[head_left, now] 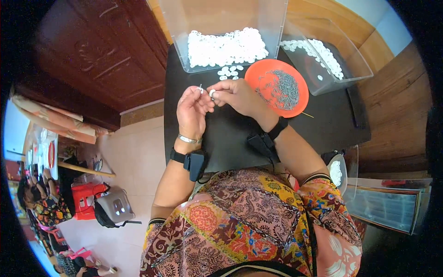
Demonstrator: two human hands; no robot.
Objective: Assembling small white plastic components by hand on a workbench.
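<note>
My left hand [189, 113] is raised over the dark table, thumb and fingertips pinching a small white plastic piece [200, 90] with a thin metal screw standing up from it. Close beside it, my right hand [244, 98] holds a white oval plastic piece [212, 93] between thumb and forefinger. The two pieces are near each other; whether they touch is too small to tell. Just beyond my hands, several loose white ovals [227, 73] lie on the table. An orange-red plate [303, 90] with many grey screws [287, 90] is right of my right hand.
A clear plastic bin [221, 16] with a heap of white ovals stands at the far edge. Another clear bin [357, 69], partly filled, is at the right. A thin yellow stick [308, 115] pokes from under the plate. Grey chair [115, 205] and other people are at the left.
</note>
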